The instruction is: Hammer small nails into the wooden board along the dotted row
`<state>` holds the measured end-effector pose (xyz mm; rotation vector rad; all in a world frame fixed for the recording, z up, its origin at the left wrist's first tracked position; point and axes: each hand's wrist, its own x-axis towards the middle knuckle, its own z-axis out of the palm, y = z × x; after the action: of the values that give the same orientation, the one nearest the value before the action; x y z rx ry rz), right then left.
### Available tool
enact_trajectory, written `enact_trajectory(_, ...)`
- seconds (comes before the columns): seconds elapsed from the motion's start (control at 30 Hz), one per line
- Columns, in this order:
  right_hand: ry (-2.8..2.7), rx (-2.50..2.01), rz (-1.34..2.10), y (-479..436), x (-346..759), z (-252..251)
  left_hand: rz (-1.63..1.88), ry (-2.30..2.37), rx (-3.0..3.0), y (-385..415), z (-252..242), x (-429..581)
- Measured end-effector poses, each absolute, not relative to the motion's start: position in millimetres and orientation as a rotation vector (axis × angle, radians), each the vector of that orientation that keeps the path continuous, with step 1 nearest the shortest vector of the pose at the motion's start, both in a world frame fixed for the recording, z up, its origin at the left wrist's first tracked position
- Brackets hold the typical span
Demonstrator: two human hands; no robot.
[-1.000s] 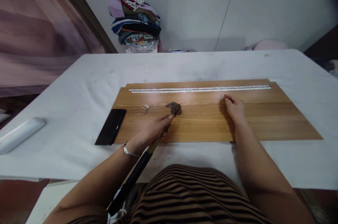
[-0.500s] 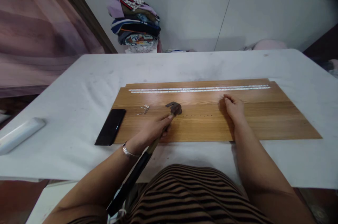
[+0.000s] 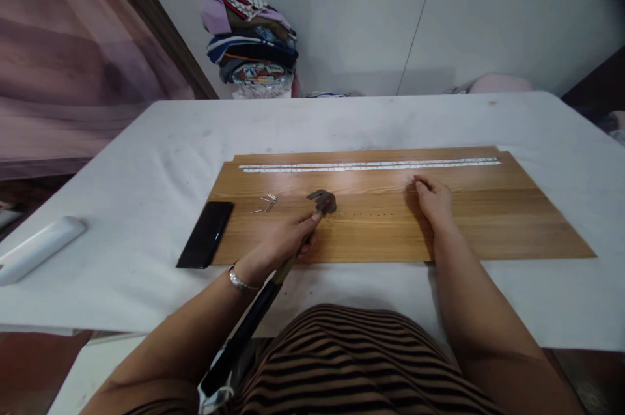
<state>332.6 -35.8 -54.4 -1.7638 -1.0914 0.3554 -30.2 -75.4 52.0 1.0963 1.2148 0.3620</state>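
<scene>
My left hand (image 3: 291, 236) is wrapped round the upper handle of a claw hammer (image 3: 326, 201), just below its dark metal head. The head is over the wooden board (image 3: 517, 226), and the black grip slants down toward my body. On the right, my right hand (image 3: 434, 201) rests closed on the board, thumb and fingertips pinched together; anything between them is too small to make out. Several loose nails (image 3: 268, 202) lie left of the hammer head. A row of small dark dots (image 3: 371, 214) runs across the wood between my hands.
Two white ruler-like strips (image 3: 361, 167) lie along the board's far side. A black phone (image 3: 206, 234) overlaps its left edge. A white cylindrical object (image 3: 43, 249) is at the left of the cloth-covered table (image 3: 342, 118). Folded clothes (image 3: 251, 37) are stacked behind the table.
</scene>
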Motion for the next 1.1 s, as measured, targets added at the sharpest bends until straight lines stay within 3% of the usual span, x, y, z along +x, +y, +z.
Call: enact_trajectory(1.1, -1.093, -1.767, 0.376, -36.5, 330.9, -50.7, 0.374, 1.225, 1.094, -76.3, 52.1, -29.6)
